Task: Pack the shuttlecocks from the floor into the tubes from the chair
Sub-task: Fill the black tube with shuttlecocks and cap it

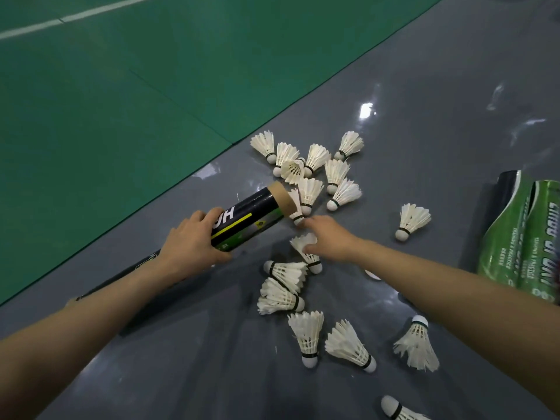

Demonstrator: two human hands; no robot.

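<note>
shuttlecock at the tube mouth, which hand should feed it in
Right, probably. The right hand reaches the shuttlecock at the open end of the tube, which the left hand grips and steadies.

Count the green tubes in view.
2. The first green tube lies on the floor at the right edge, beside a dark tube; the second green tube lies alongside it, cut by the frame. More may be hidden.

- A tube (251, 218), left of centre, points its open mouth at the far pile of shuttlecocks (312, 165).
- The nearer shuttlecocks (281, 286) lie scattered right of the tube's near end.
- A lone shuttlecock (412, 221) lies further right.
- Other tubes (521, 237) lie at the right edge.
- A mat (121, 86) spreads far left.
</note>
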